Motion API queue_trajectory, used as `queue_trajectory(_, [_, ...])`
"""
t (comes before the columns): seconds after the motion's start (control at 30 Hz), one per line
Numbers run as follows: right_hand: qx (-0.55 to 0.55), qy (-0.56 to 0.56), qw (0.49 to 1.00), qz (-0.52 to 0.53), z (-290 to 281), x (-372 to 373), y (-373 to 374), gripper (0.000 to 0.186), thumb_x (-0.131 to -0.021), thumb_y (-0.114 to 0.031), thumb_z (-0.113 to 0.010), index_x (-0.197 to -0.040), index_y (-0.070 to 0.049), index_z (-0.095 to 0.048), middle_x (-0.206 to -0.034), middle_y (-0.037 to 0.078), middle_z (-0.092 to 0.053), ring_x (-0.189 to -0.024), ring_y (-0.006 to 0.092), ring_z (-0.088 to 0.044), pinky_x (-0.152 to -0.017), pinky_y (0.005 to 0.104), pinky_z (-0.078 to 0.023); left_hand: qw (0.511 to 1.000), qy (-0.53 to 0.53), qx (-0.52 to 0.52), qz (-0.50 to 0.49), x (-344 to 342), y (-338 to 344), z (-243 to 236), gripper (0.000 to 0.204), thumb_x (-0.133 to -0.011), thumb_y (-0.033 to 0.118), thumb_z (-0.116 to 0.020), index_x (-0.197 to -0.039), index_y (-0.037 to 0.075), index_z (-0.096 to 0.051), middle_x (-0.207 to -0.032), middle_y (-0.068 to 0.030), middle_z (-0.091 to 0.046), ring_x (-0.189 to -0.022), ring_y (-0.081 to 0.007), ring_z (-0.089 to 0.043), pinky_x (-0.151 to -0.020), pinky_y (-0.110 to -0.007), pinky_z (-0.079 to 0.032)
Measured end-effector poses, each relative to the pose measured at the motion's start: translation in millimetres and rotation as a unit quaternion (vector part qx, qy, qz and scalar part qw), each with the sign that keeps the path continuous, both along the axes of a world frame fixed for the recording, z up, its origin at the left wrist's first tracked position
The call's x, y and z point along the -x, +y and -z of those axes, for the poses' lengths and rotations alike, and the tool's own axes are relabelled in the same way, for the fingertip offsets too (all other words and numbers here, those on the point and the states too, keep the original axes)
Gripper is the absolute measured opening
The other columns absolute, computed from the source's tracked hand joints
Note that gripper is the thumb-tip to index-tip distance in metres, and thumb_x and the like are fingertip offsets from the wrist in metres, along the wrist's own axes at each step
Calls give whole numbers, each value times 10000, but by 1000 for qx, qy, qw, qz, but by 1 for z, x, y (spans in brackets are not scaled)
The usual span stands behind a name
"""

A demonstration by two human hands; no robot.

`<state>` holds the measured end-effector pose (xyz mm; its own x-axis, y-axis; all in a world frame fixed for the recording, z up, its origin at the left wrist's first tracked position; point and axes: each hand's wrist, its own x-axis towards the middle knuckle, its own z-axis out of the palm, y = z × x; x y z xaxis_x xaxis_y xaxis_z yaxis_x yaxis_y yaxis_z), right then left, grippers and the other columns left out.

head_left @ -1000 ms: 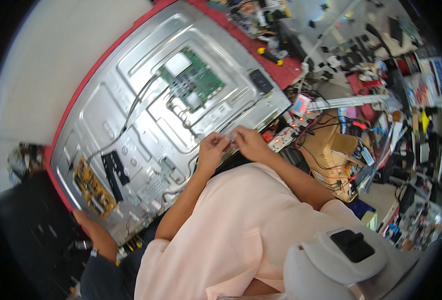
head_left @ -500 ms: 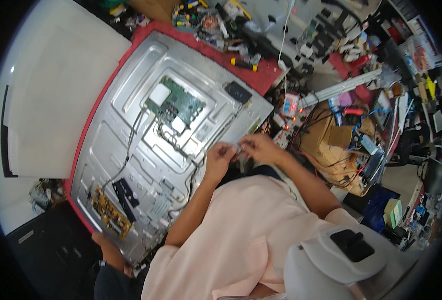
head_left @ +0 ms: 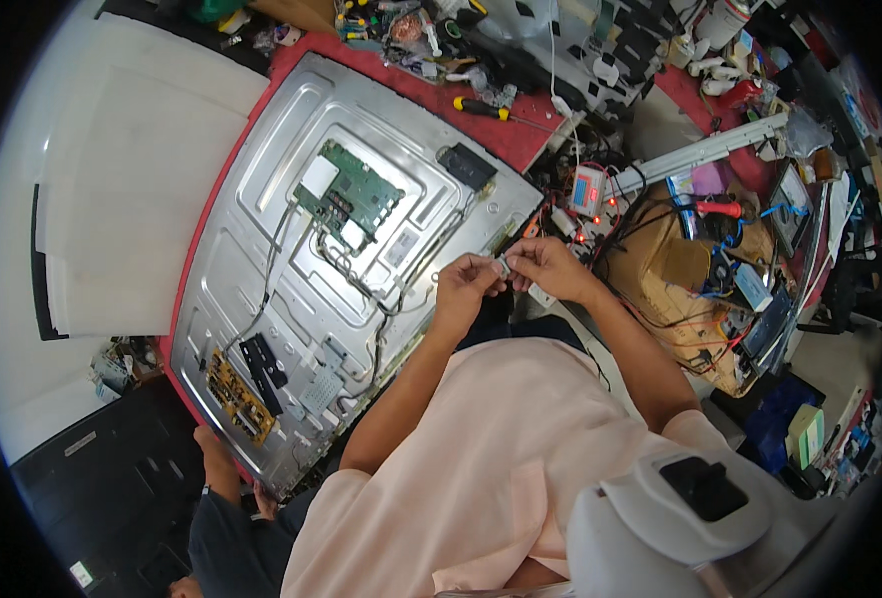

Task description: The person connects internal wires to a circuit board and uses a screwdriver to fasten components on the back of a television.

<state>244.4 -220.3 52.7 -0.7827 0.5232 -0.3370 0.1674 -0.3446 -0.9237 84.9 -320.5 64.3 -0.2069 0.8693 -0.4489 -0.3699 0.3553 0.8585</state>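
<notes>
Head view: small pinched piece indistinct

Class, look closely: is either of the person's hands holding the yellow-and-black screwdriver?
No: the screwdriver lies on the red surface, apart from the left hand and right hand.

Circuit board on panel, screwdriver behind panel, sheet at left, cardboard at right

Shirt: pale peach, short-sleeved. Dark trousers: just beyond shirt. Light-grey rounded casing, black inset: overlapping shirt.
</notes>
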Motion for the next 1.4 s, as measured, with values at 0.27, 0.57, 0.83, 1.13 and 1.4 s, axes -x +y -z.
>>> queue_trajectory(0.27, [-183, -107, 977, 6, 1, 31, 42, 154, -934, -110, -513, -937, 28, -582, -668, 74, -594, -583, 135, -575, -558, 294, -467, 991, 136, -9, 15, 25, 51, 17, 165, -865, 91, -644, -946, -50, -614, -765, -72, -655, -674, -112, -608, -616, -242, -493])
queue_trajectory(0.57, [-96, -120, 983, 99, 31, 55, 82, 129, -931, -89, -521, -937, 28, -577, -668, 73, -580, -593, 125, -583, -563, 285, -461, 984, 165, 6, 66, 51, 114, 46, 166, -866, 106, -633, -940, -42, -649, -747, -77, -648, -602, -115, -583, -545, -269, -480])
queue_trajectory(0.83, [43, -113, 988, 98, 43, 60, 103, 164, -952, -159, -510, -926, -10, -574, -696, 10, -557, -564, 89, -523, -510, 254, -430, 794, 561, -208, 112, 61, 132, 37, 282, -698, 164, -762, -940, 43, -686, -828, -110, -633, -729, -278, -615, -634, -355, -504])
queue_trajectory(1.13, [-131, -197, 960, 149, 51, 70, 115, 165, -906, -147, -556, -913, -4, -638, -770, 114, -645, -625, 191, -611, -566, 308, -471, 774, 590, -200, 115, 77, 145, 51, 267, -675, 229, -731, -865, 44, -700, -782, -90, -590, -773, -271, -560, -671, -382, -436])
queue_trajectory(1.4, [-291, -217, 921, 140, 70, 77, 137, 164, -838, -124, -602, -940, -22, -680, -897, 196, -659, -809, 362, -633, -734, 402, -494, 744, 641, -89, 163, 72, 175, 55, 244, -695, 260, -702, -810, 45, -717, -784, -119, -620, -820, -290, -572, -756, -413, -434])
